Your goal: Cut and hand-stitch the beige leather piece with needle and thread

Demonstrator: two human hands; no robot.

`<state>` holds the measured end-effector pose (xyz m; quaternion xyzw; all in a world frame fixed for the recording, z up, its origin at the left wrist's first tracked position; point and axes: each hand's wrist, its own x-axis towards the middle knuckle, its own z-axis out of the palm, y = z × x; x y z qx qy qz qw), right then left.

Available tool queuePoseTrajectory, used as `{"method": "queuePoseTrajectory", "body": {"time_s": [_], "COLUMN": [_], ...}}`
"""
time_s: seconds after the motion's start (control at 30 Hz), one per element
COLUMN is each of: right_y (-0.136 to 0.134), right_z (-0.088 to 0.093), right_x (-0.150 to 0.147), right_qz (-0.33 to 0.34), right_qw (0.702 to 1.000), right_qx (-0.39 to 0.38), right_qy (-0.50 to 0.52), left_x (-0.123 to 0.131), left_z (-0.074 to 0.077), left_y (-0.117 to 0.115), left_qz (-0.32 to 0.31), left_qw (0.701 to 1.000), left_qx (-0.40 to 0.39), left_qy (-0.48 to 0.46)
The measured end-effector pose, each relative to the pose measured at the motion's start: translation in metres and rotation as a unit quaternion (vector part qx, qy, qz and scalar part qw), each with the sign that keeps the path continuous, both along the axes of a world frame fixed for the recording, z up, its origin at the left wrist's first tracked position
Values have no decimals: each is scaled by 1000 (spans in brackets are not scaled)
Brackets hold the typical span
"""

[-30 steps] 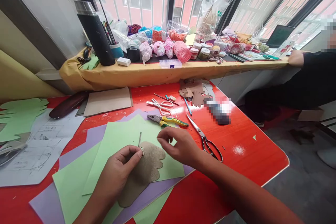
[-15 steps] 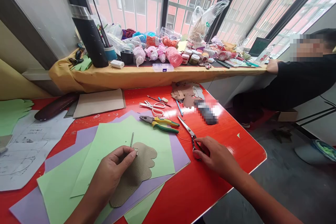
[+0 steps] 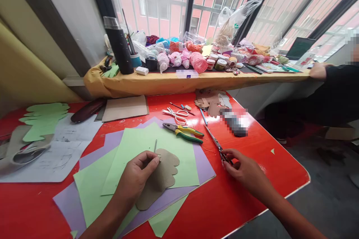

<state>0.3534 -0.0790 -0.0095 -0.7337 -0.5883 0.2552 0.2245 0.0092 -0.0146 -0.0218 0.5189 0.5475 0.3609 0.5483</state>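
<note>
Head camera: the left hand (image 3: 138, 173) pinched a thin metal rod (image 3: 156, 145) at the edge of a leather-like cutout (image 3: 165, 171), apparently to steady both, over green and purple sheets (image 3: 134, 138) (likely padding). The right hand (image 3: 243, 167) gripped scissors (image 3: 214, 140) by their handles, tips pointing away. Pliers (image 3: 179, 131) lay beyond on the red tabletop (image 3: 218, 203); farther off, a crowded, cloth-covered ledge (image 3: 157, 84) ran beneath barred windows (image 3: 151, 2).

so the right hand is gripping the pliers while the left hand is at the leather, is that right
Not quite: the head view shows the right hand gripping black scissors, while the pliers lie untouched. The left hand is at the leather, as you say.
</note>
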Motion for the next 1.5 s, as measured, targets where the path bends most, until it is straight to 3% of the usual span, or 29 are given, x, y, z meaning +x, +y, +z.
{"method": "queuePoseTrajectory", "body": {"time_s": [0.13,0.3,0.47,0.57,0.63,0.73,0.87,1.0,1.13,1.33,1.5], "right_y": [-1,-3,4,14,22,35,50,64,74,77,73], "right_z": [6,14,17,11,9,11,13,-1,-16,-28,-32], "right_x": [-1,-7,-27,-54,-74,-101,-129,-147,-153,-142,-133], "right_qz": [-108,-181,-116,-23,37,123,195,286,352,382,414], "right_qw": [960,897,875,865,864,878,905,920,913,916,909], "right_qx": [-72,-38,-5,-56,-122,-153,-115,-54,-30,-2,44], "right_qy": [247,402,469,498,487,437,361,264,206,124,25], "left_x": [0,0,-2,-5,-6,-9,-15,-25,-33,-35,-32], "left_z": [-3,-1,2,3,2,3,5,2,-10,-25,-29], "left_y": [-2,-3,-2,0,1,3,8,16,28,38,38], "left_qz": [4,12,60,82,93,118,179,219,242,265,246], "left_qw": [1000,999,995,992,991,988,977,968,962,954,956], "left_qx": [12,17,28,43,49,57,81,109,125,143,161], "left_qy": [-26,-44,-72,-83,-85,-82,-78,-48,-23,2,1]}}
